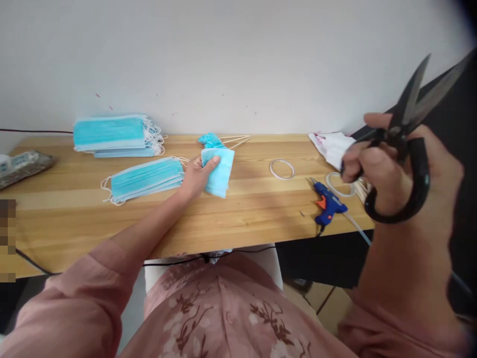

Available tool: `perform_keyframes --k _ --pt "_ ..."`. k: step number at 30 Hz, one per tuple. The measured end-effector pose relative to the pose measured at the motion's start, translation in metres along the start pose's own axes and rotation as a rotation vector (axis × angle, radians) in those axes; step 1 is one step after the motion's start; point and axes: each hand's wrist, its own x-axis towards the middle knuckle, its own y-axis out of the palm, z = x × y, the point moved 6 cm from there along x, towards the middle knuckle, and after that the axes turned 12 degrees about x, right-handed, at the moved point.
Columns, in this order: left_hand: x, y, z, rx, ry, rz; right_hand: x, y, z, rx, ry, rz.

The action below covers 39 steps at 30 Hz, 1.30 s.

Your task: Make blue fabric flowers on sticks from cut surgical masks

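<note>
My left hand (pixel 197 176) rests low over the table and pinches a folded piece of blue mask fabric (pixel 219 171) between thumb and fingers. Up at the right, close to the camera, my right hand (pixel 402 164) grips black-handled scissors (pixel 400 129); their blades are spread and point up and away. Beside my left wrist lies a small stack of blue face masks (pixel 147 180) with white ear loops. Just behind the held fabric sits a crumpled blue flower-like bundle (pixel 211 139) with thin pale sticks (pixel 236 139).
A taller pile of masks (pixel 110 134) stands by the wall at the back left. A blue glue gun (pixel 328 204), a tape ring (pixel 282 169), another ring (pixel 337 185) and white packaging (pixel 331 147) lie on the right. A power strip (pixel 24 164) is at the far left.
</note>
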Motion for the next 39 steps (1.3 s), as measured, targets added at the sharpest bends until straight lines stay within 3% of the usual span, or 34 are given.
perform_keyframes --k 3,5,10,12,13,15,19,25,31,34,37,39 --pt "-0.015 0.019 -0.018 0.174 0.055 0.186 -0.018 -0.047 -0.002 -0.145 0.049 -0.058" --pt "-0.032 0.043 -0.037 0.327 0.174 0.362 -0.025 -0.070 -0.005 -0.197 0.100 -0.097" --pt "-0.103 0.145 -0.066 0.671 0.680 0.907 -0.027 -0.095 0.006 -0.240 0.067 -0.108" --pt "-0.128 0.187 -0.061 0.813 0.889 1.021 -0.028 -0.098 0.013 -0.219 0.024 -0.097" --pt "-0.135 0.205 -0.055 0.897 0.964 1.036 -0.029 -0.099 0.016 -0.213 0.006 -0.093" --pt "-0.140 0.236 -0.047 1.049 1.079 0.954 -0.032 -0.102 0.020 -0.212 -0.017 -0.085" --pt "-0.144 0.274 -0.033 1.145 1.200 0.941 -0.037 -0.107 0.019 -0.200 -0.035 -0.087" --pt "-0.144 0.292 -0.014 1.224 1.151 0.912 -0.041 -0.109 0.014 -0.160 0.002 -0.123" --pt "-0.154 0.277 0.001 1.212 1.225 0.863 -0.036 -0.111 0.007 -0.155 0.049 -0.102" --pt "-0.157 0.258 -0.001 1.276 1.200 0.866 -0.030 -0.117 -0.020 -0.182 0.208 -0.047" --pt "-0.162 0.234 -0.007 1.330 1.162 0.920 -0.034 -0.122 -0.068 -0.235 0.473 0.013" --pt "-0.163 0.217 -0.012 1.347 1.116 0.886 -0.047 -0.116 -0.104 -0.203 0.677 0.123"
